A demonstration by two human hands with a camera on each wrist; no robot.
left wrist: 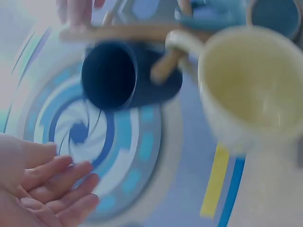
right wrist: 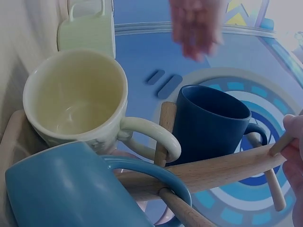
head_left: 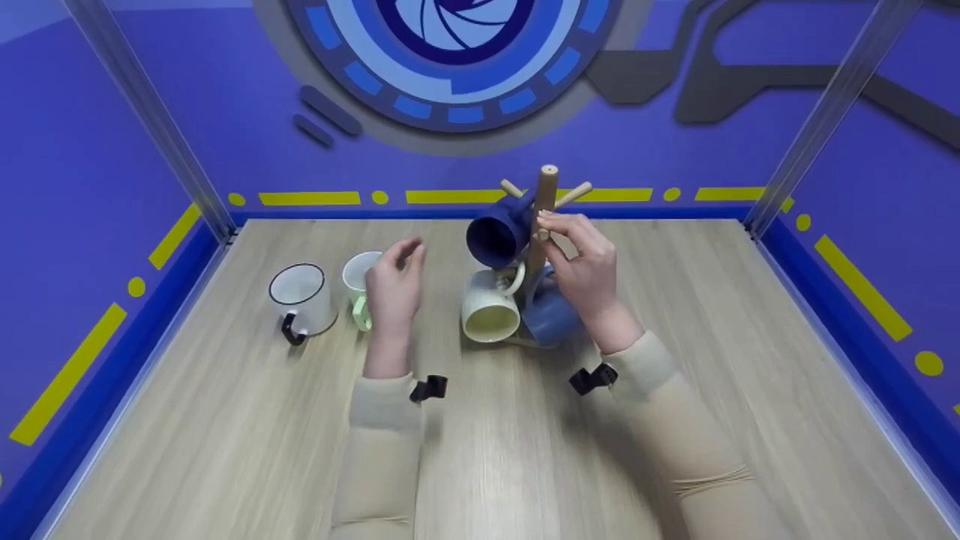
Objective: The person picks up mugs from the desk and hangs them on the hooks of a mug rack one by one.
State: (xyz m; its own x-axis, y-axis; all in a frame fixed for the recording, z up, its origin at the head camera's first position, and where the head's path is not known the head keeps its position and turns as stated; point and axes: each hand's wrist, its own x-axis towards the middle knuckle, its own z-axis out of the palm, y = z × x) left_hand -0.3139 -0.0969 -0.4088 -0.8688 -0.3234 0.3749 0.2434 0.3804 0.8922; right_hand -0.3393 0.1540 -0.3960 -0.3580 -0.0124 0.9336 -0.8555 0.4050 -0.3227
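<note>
A wooden mug tree [head_left: 548,187] stands on the table, holding a dark blue mug [head_left: 495,236] on an upper peg. Lower down hang a cream mug [head_left: 491,307] and a greyish-blue mug [right wrist: 71,189], their handles looped over pegs. My right hand [head_left: 585,259] pinches an upper peg [right wrist: 283,143] close to the post, with no mug on that peg. My left hand [head_left: 396,289] is raised left of the tree, its fingers loosely bent and holding nothing. It partly hides a white mug with a light green handle [head_left: 361,313] in the head view.
A white mug with a black rim and black handle [head_left: 300,300] stands upright at the left of the wooden table [head_left: 480,450]. Blue printed panels [head_left: 187,90] enclose the back and sides. Several bare pegs, one of them [head_left: 576,193] at the upper right, stick out from the post.
</note>
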